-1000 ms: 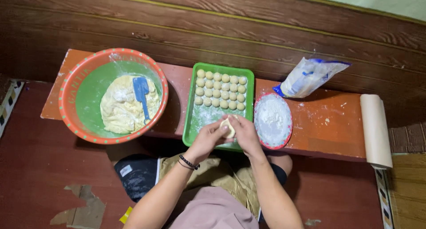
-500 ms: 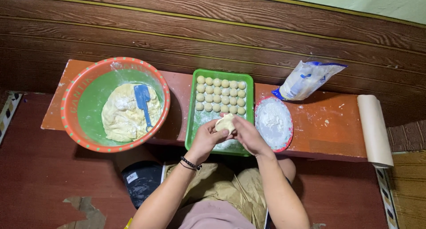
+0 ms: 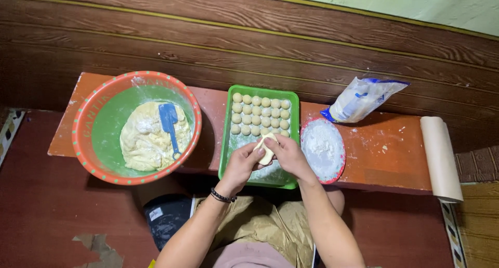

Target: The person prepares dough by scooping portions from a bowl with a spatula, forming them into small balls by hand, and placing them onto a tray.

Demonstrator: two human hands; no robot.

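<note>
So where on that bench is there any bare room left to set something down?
The bench is bare, though floury, between the flour plate and the paper roll, below the bag. It is crowded from the bowl to the green tray, where both hands work.

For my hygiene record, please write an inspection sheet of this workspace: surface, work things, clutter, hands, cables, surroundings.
Surface: orange bench, dusted with flour.
Work things: dough piece over green tray; rows of dough balls in the tray; big bowl with dough mass and blue spatula; flour plate.
Clutter: flour bag; paper roll.
Hands: left hand and right hand both grip the dough piece.
Cables: nothing seen.
Surroundings: wooden wall; red floor.
</note>
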